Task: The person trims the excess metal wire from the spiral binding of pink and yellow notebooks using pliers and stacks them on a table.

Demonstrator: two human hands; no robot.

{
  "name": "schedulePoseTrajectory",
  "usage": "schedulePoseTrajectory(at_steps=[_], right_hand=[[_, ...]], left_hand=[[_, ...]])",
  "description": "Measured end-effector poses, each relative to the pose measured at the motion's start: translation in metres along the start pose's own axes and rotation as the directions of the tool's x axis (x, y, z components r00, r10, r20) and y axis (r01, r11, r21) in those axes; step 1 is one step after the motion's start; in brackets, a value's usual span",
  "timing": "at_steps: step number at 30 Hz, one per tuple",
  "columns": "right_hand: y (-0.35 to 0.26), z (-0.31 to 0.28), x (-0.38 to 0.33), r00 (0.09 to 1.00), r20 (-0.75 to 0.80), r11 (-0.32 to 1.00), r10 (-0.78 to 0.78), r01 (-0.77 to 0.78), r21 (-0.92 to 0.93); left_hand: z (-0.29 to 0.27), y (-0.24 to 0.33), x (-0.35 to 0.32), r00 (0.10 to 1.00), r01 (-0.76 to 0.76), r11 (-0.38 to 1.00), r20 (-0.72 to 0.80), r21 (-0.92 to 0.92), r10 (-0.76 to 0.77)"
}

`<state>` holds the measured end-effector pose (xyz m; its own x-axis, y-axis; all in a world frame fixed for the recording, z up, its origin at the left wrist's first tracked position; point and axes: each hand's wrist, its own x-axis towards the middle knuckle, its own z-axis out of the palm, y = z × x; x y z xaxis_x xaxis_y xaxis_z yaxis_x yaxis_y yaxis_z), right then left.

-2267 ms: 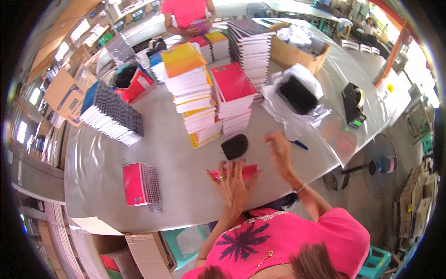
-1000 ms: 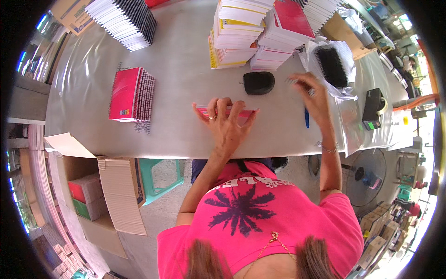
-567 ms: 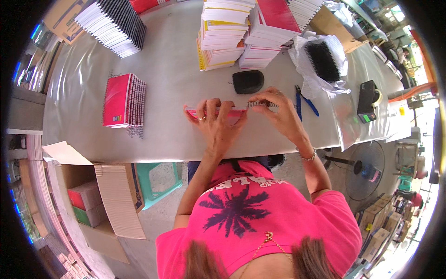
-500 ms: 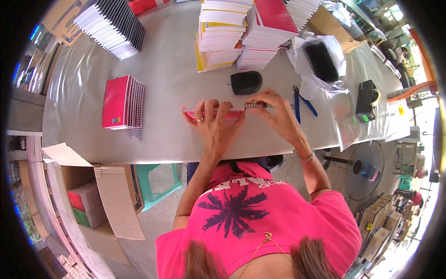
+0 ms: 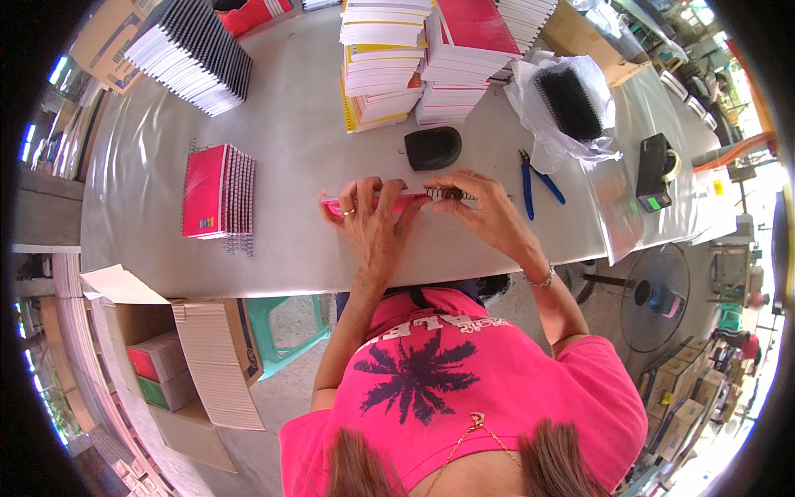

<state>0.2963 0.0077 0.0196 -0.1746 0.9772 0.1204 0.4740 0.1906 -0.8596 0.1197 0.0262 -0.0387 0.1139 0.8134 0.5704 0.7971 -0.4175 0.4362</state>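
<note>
My left hand (image 5: 373, 219) is closed around a thin red notebook (image 5: 332, 201), held on edge just above the table with its long side running left to right. At the notebook's right end, my right hand (image 5: 490, 217) pinches a dark spiral binding wire (image 5: 434, 192) lying in line with that edge. My fingers hide much of the wire, and I cannot tell how far it is threaded through the holes. A dark, rounded pad-like object (image 5: 433, 149) lies just beyond my hands. Blue-handled cutting pliers (image 5: 532, 184) rest to the right of them.
Red spiral notebooks (image 5: 207, 190) are stacked at left, black-bound ones (image 5: 195, 54) behind. Tall notebook piles (image 5: 385, 66) stand at the back. Black coils (image 5: 570, 103) lie on white wrapping. A tape dispenser (image 5: 654, 174) sits at right; an open carton (image 5: 211, 364) stands below the table's left edge.
My right fingers have curled more closely around the spiral wire, covering more of it. My left hand keeps its hold on the notebook. The whole view has shifted slightly.
</note>
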Motion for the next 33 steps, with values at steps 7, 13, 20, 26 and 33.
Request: schedulePoseTrajectory(at_steps=[7, 13, 20, 26, 33], right_hand=[[0.018, 0.008, 0.003, 0.973, -0.056, 0.942, -0.224, 0.201, -0.268], [0.004, 0.015, 0.002, 0.982, -0.118, 0.968, -0.148, 0.119, -0.220], [0.005, 0.019, 0.004, 0.975, -0.103, 0.918, -0.195, 0.145, -0.368], [0.002, 0.022, 0.006, 0.975, -0.076, 0.919, -0.210, 0.170, -0.355], [0.008, 0.028, 0.003, 0.983, -0.076, 0.954, -0.169, 0.144, -0.264]], left_hand=[[-0.006, 0.002, 0.000, 0.998, 0.019, 1.000, 0.062, -0.011, -0.018], [-0.011, 0.007, 0.001, 0.997, 0.031, 0.999, 0.075, 0.021, -0.032], [-0.012, 0.010, 0.001, 0.996, 0.050, 0.999, 0.079, 0.001, -0.050], [-0.012, 0.009, -0.003, 0.997, 0.046, 0.999, 0.062, 0.022, -0.048], [-0.012, 0.010, -0.005, 0.997, 0.054, 0.999, 0.060, 0.004, -0.054]])
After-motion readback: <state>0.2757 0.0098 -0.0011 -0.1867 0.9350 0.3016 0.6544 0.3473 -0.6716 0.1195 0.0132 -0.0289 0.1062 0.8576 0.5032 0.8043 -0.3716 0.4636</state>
